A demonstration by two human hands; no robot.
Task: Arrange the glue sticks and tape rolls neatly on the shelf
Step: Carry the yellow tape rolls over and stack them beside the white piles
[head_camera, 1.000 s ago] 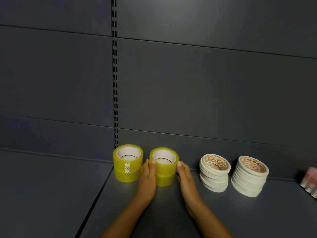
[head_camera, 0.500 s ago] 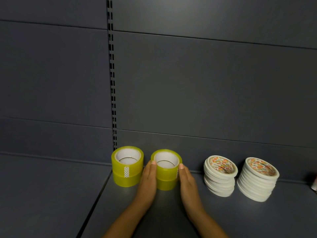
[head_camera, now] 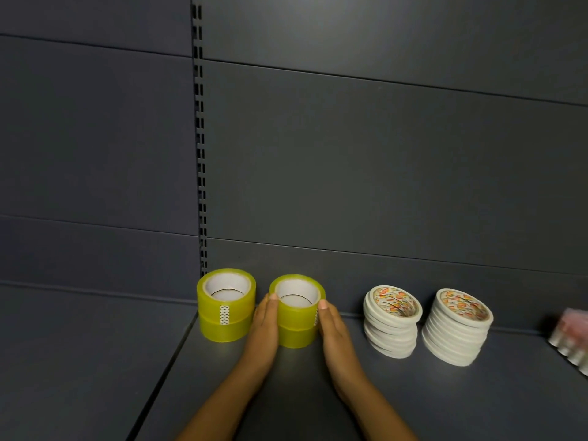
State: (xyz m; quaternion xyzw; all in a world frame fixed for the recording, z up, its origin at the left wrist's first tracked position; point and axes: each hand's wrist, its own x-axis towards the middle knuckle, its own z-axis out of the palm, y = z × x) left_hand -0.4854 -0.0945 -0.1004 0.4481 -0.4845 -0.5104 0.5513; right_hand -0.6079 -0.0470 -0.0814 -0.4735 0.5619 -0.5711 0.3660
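Two stacks of yellow tape rolls, two rolls each, stand on the dark shelf (head_camera: 413,402) near its back wall. My left hand (head_camera: 264,332) and my right hand (head_camera: 335,334) lie flat with straight fingers against the two sides of the right yellow stack (head_camera: 297,313). The left yellow stack (head_camera: 226,305) stands free just left of my left hand. Further right are two leaning stacks of thin white tape rolls, the nearer white stack (head_camera: 393,323) and the farther white stack (head_camera: 458,327).
A blurred clear pack with pink content (head_camera: 572,338) lies at the right edge of the shelf. A slotted upright (head_camera: 199,154) runs up the back wall. A seam in the shelf floor runs diagonally left of the yellow stacks.
Both hands have closed in flat against the right yellow stack. The view has shifted a little, so the stacks sit lower and further right.
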